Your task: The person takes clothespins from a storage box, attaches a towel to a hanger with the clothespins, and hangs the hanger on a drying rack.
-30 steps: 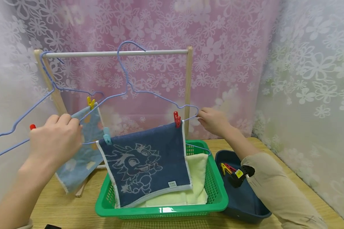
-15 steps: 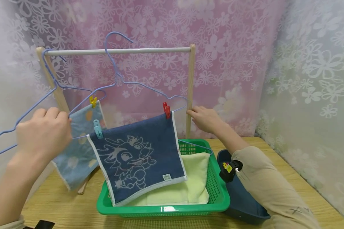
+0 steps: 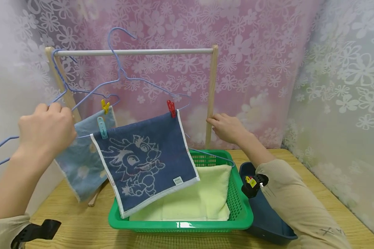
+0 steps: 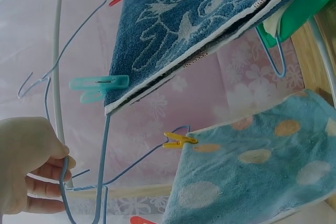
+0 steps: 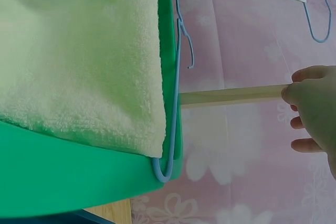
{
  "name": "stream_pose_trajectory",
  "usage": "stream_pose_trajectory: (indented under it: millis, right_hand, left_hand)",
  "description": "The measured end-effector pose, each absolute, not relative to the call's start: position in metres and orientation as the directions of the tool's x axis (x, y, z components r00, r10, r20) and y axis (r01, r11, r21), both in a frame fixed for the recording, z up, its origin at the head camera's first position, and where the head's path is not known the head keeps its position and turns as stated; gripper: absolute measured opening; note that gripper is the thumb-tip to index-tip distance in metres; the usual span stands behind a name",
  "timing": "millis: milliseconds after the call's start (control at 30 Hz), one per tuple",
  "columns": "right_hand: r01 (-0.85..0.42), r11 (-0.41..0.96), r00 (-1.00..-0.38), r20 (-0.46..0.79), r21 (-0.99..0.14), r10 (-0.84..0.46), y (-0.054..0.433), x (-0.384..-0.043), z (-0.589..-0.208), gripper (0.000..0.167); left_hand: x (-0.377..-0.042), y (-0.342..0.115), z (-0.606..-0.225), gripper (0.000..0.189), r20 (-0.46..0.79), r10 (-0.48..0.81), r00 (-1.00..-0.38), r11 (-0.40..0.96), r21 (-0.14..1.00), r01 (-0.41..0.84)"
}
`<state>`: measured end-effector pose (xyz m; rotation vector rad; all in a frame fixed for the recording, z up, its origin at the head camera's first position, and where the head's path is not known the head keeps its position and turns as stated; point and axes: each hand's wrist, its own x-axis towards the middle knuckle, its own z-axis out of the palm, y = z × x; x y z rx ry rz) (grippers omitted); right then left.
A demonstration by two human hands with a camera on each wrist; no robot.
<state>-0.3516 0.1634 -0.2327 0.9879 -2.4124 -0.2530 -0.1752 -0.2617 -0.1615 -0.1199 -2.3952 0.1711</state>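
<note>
My left hand (image 3: 46, 129) grips the left end of a blue wire hanger (image 3: 118, 74), tilted in front of the rack. A navy towel (image 3: 146, 162) with a cartoon dragon hangs from it, clipped by a light-blue clothespin (image 3: 101, 128) and a red clothespin (image 3: 171, 108). The hanger's hook overlaps the rack's white rail (image 3: 162, 52) in the head view, its tip above it. My right hand (image 3: 227, 128) holds the rack's right wooden post (image 3: 212, 83) between thumb and fingers; in the right wrist view the hand (image 5: 317, 103) hides the post's upper part.
A second hanger (image 3: 65, 81) on the rail's left carries a light-blue spotted towel (image 4: 252, 166) with a yellow clothespin (image 4: 179, 140). Below stands a green basket (image 3: 180, 224) with a pale yellow towel (image 3: 212, 190) and another hanger (image 5: 177, 93). A dark blue tray (image 3: 271, 221) sits right.
The hanger with the navy towel has moved left and up, its right end rising. My right hand has let go of that end and taken hold of the rack's post.
</note>
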Motion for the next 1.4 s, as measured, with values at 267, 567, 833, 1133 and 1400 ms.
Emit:
stream_pose_trajectory:
  millis: [267,567,833,1133,1400]
  right_hand:
    - [-0.599,0.713,-0.593,0.397,0.364,-0.701,0.164,-0.350,-0.231,0.039]
    - [-0.599,0.710,-0.596,0.386,0.370,-0.704,0.163,-0.350,-0.229,0.039]
    - [-0.603,0.709,-0.596,0.384,0.367,-0.705,0.163,-0.349,-0.228,0.039]
    - [-0.601,0.701,-0.587,0.382,0.385,-0.713,0.163,-0.350,-0.228,0.039]
    - [-0.596,0.702,-0.595,0.373,0.390,-0.712,0.163,-0.349,-0.228,0.039]
  left_hand:
    - [-0.183,-0.262,-0.151,0.014,0.556,0.074,-0.828,0.986,-0.164,-0.023]
    - [-0.190,-0.265,-0.149,0.020,0.495,0.034,-0.868,0.984,-0.169,-0.057]
    - [-0.196,-0.272,-0.151,0.021,0.496,-0.003,-0.868,0.985,-0.147,-0.087]
    - [-0.199,-0.279,-0.151,0.024,0.497,-0.035,-0.867,0.974,-0.177,-0.140]
    - [-0.202,-0.285,-0.153,0.025,0.476,-0.087,-0.875,0.963,-0.186,-0.197]
